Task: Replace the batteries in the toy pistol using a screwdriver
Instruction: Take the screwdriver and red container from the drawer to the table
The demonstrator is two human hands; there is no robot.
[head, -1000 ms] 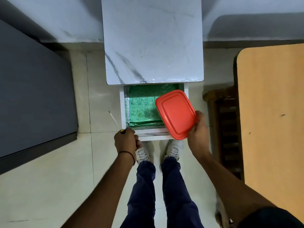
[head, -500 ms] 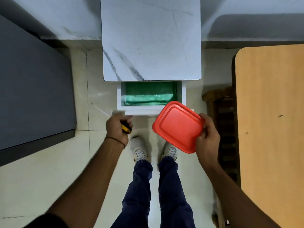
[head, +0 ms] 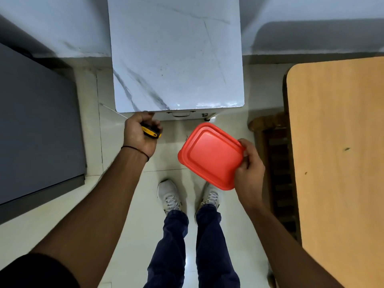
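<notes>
I see the left hand curled tight round the yellow-and-black handle of a screwdriver. Its thin metal shaft pokes out to the left, and the hand sits just beside the front edge of the white marble-patterned worktop. The right hand grips one corner of a red square plastic lidded box, thumb on top, tilted above the pale tiled floor.
</notes>
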